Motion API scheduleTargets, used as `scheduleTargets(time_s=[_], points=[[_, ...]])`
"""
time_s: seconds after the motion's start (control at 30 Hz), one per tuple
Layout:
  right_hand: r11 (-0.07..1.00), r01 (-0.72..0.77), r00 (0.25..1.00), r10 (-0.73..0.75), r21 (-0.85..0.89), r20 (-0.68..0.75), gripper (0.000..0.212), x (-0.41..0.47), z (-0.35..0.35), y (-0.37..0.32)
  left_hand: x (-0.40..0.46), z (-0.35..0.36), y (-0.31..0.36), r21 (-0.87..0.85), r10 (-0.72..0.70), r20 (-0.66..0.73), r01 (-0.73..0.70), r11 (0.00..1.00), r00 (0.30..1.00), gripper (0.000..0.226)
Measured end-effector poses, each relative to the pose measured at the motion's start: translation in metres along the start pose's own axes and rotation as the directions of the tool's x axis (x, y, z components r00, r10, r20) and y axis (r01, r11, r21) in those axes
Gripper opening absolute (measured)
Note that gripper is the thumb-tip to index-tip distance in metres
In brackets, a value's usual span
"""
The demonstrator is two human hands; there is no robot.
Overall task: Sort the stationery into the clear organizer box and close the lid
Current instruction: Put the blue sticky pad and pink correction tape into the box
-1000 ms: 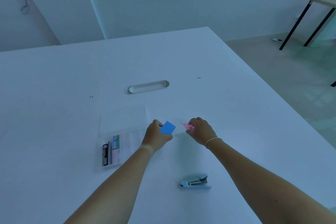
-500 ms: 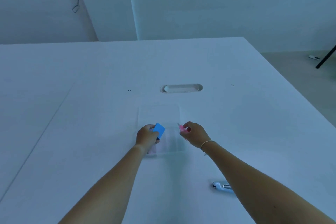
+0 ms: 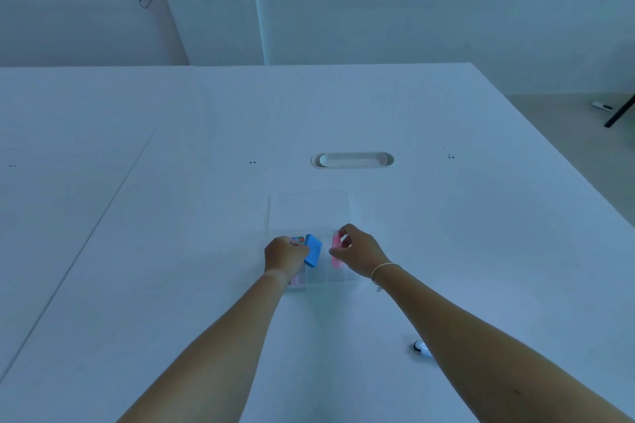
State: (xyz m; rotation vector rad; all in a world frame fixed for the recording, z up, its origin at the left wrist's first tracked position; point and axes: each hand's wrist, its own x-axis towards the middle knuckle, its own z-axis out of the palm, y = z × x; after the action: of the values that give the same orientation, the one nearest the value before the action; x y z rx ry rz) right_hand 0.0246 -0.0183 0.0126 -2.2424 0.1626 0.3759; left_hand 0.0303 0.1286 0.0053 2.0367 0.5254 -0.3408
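The clear organizer box (image 3: 343, 276) lies on the white table, its lid (image 3: 309, 211) folded open flat behind it. My left hand (image 3: 285, 254) grips a blue block (image 3: 313, 250), tilted over the box's left-middle compartments. My right hand (image 3: 357, 252) pinches a pink item (image 3: 336, 252) that stands in a compartment on the right side of the box. Small coloured packs (image 3: 298, 239) peek out in the leftmost compartment behind my left hand. A stapler (image 3: 421, 348) lies near my right forearm, mostly hidden by it.
An oval cable grommet (image 3: 352, 160) sits in the table beyond the box. The table's right edge runs diagonally toward me; a black table leg (image 3: 618, 113) stands on the floor at far right. A seam in the tabletop crosses the left side.
Both hands have moved down over the box. The blue block is now lower over the compartments, and the pink item has gone from above the box into a right-side compartment.
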Motion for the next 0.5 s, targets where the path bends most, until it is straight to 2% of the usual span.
scheduleTargets(time_s=[0.1,0.17,0.27,0.37,0.5], points=[[0.998,0.044,0.999,-0.043,-0.040,0.027,0.039,0.001,0.001,0.002,0.001,0.004,0.002,0.070,0.005,0.019,-0.007,0.998,1.000,0.018],[0.990,0.082,0.996,-0.078,-0.117,0.040,0.043,0.001,0.001,0.003,0.002,0.006,0.003,0.112,0.013,0.026,-0.016,0.994,1.000,0.013],[0.977,0.110,0.994,-0.103,-0.183,0.045,0.040,0.003,0.003,0.004,0.002,0.008,0.002,0.168,0.023,0.018,-0.026,0.985,1.000,0.010],[0.970,0.123,0.992,-0.117,-0.211,0.044,0.028,0.006,0.006,0.005,0.004,0.010,0.003,0.199,0.028,0.010,-0.029,0.980,1.000,0.014],[0.965,0.110,0.994,-0.103,-0.236,0.042,0.024,0.011,0.008,0.006,0.006,0.013,0.003,0.205,0.021,0.006,-0.022,0.979,1.000,0.004]])
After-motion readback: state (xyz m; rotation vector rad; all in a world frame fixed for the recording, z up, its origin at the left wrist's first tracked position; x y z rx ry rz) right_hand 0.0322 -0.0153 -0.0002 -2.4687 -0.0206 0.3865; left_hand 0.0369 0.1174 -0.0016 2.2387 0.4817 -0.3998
